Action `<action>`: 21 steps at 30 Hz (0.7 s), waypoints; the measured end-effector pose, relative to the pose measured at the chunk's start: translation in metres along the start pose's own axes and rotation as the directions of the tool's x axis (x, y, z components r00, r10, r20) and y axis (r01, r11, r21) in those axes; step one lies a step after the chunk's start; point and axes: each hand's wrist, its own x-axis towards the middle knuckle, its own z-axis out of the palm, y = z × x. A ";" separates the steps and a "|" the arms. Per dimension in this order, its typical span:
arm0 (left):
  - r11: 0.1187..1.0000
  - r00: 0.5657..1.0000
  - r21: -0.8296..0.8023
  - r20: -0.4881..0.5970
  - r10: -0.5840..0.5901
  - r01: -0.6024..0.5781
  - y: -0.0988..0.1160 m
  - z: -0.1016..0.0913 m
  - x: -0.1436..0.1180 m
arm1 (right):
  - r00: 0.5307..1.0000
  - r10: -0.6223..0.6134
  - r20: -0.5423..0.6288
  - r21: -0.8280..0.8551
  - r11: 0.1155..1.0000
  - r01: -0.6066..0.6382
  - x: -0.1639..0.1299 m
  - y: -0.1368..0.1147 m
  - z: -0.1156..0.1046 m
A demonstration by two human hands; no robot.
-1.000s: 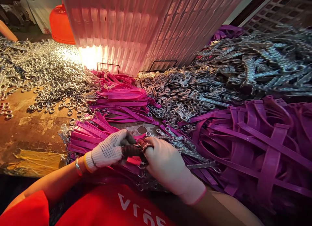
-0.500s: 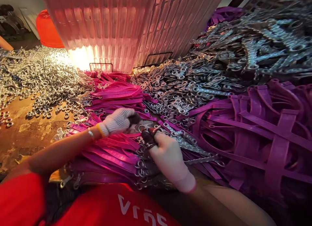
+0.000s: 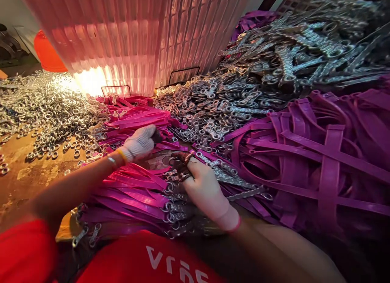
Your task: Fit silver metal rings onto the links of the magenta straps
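— 2 gloved hands at the center of the frame. What is each one on?

— Left hand (image 3: 138,142) reaches up and away, fingers curled shut around something dark at their tips; I cannot tell what it is. It sits over the pink straps (image 3: 137,120), the stack just left of center. Right hand (image 3: 207,189) lies lower, its fingers closed on a small metal ring (image 3: 186,157) pinched at the dark-tipped fingertips.

— Which way do those pink straps run?

— Long axis nearly level across the frame, tilting slightly up to the right. A second bundle of straps (image 3: 134,195) lies below the left wrist, its long axis running down to the right, metal-ring ends pointing toward the right hand.

— And around them?

— Loose washers (image 3: 45,112) cover the counter (image 3: 27,177) at the left. Metal links (image 3: 213,112) heap up center and upper right. Purple straps (image 3: 319,161) fill the right side, crossing each other. A ribbed translucent bin (image 3: 137,39) stands at the top, with an orange container (image 3: 47,55) at the upper left.
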 end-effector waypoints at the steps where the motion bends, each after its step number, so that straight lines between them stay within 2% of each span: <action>1: 0.999 0.999 0.041 0.038 -0.004 0.003 0.002 -0.004 -0.015 | 0.999 -0.034 0.007 0.035 0.999 0.034 0.001 -0.003 0.001; 3: 0.996 0.994 0.088 0.105 -0.033 0.024 0.003 -0.009 -0.045 | 0.994 -0.088 0.058 0.049 0.995 0.085 0.002 -0.012 0.004; 4: 0.996 0.989 0.074 0.133 -0.058 0.048 0.003 -0.010 -0.059 | 0.991 -0.096 0.095 0.004 0.995 0.096 0.002 -0.017 0.006; 7: 0.987 0.972 -0.047 0.182 -0.146 0.157 -0.001 -0.007 -0.087 | 0.979 -0.059 0.196 -0.267 0.957 0.111 0.001 -0.032 0.011; 10: 0.967 0.958 -0.097 0.189 -0.216 0.237 -0.005 0.000 -0.099 | 0.970 -0.032 0.240 -0.439 0.888 0.138 -0.003 -0.042 0.012; 12: 0.984 0.970 -0.012 0.171 -0.173 0.178 -0.007 0.004 -0.101 | 0.967 -0.023 0.254 -0.486 0.862 0.148 -0.006 -0.047 0.011; 14: 0.993 0.971 0.073 0.215 -0.102 0.089 -0.011 0.006 -0.102 | 0.967 -0.021 0.254 -0.517 0.842 0.154 -0.009 -0.050 0.011; 16: 0.996 0.948 0.069 0.307 -0.078 0.059 -0.017 0.008 -0.103 | 0.970 -0.024 0.242 -0.541 0.826 0.156 -0.012 -0.052 0.012; 18: 0.998 0.937 0.037 0.343 -0.061 0.052 -0.023 0.010 -0.106 | 0.972 -0.015 0.236 -0.547 0.824 0.146 -0.014 -0.052 0.014; 21: 0.999 0.967 0.039 0.250 -0.037 0.028 -0.028 0.014 -0.111 | 0.967 0.013 0.255 -0.498 0.859 0.120 -0.016 -0.049 0.012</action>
